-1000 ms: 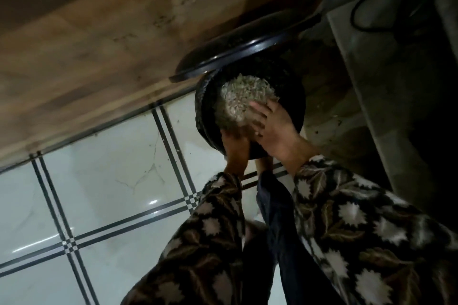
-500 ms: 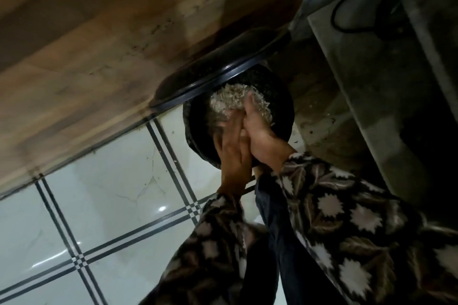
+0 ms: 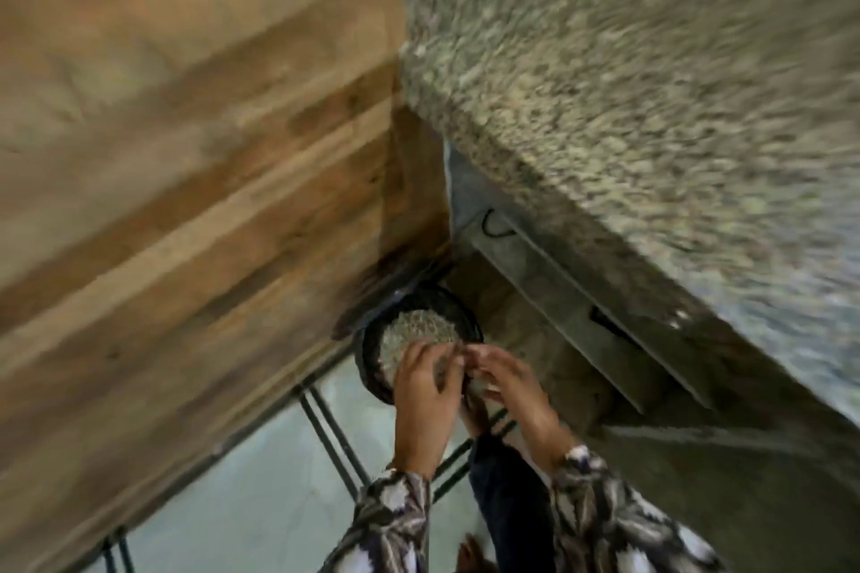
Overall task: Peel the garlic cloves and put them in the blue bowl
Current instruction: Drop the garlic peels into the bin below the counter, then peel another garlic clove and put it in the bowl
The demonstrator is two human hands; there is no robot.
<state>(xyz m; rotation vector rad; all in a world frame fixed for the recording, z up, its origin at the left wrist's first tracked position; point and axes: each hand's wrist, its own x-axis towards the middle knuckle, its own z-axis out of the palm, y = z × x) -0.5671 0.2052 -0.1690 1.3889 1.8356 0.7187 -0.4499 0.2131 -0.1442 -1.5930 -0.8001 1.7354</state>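
Two hands, the left hand (image 3: 421, 400) and the right hand (image 3: 514, 386), now hover just above the black bin (image 3: 370, 368) with their fingertips meeting, whereas half a second ago they lay pressed together on the garlic peelings (image 3: 416, 330) heaped inside it. Both sets of fingers are loosely bent, but the blur hides whether either pinches anything. The head view has swung upward since then, so a speckled stone counter (image 3: 651, 107) fills the upper right beside the wooden panel (image 3: 186, 154).
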